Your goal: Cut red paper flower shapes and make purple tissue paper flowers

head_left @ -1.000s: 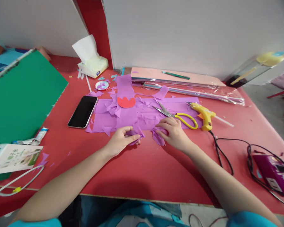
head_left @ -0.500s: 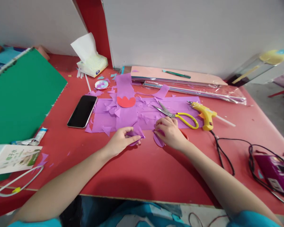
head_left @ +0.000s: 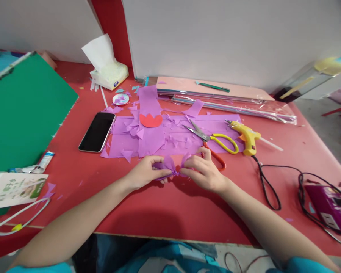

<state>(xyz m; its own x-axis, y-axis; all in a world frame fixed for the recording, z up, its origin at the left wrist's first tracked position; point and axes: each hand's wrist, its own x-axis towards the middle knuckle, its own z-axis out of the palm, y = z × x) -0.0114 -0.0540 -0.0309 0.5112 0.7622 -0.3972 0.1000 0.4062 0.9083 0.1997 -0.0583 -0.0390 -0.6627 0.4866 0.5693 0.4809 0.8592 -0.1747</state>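
The left hand and right hand each pinch purple paper, and a light, steady grip should best avoid tearing it

Left hand and right hand hide chunks of the purple paper pieces, ugh. Green board and printed carton get chopped off at the left edge, purple box at the right. Carton's fine print? Just mush.

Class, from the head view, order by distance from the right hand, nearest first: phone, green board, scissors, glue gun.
1. Scissors, just beyond the right hand.
2. Glue gun, right side.
3. Phone, left side.
4. Green board, far left.
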